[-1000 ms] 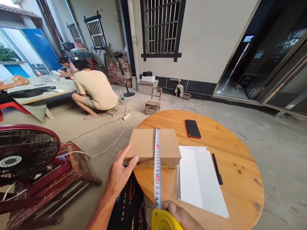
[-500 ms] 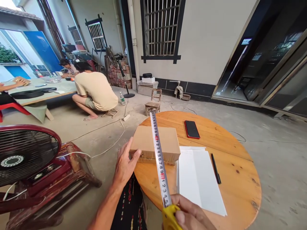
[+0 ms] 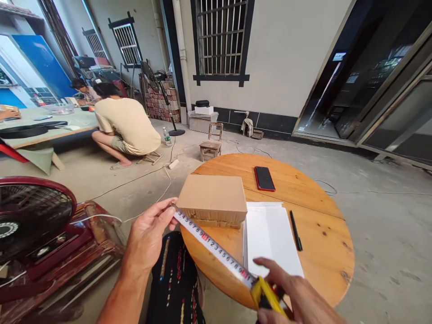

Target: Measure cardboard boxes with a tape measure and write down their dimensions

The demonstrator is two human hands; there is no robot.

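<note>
Tape measure (image 3: 216, 249): white blade, yellow case; runs diagonally, tip pinched in my left hand (image 3: 148, 236), case gripped in my right hand (image 3: 290, 294), beside cardboard box (image 3: 212, 198).

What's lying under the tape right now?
Under the tape is bare table wood, just in front of the box. Its left end is pinched in the left hand off the rim; the case is hidden in the right hand.

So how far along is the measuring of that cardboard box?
Midway. The left hand pinches the tape end by the cardboard box; the right hand holds the yellow case. The tape runs diagonally, not aligned. Paper looks blank, pen untouched: nothing recorded.
</note>
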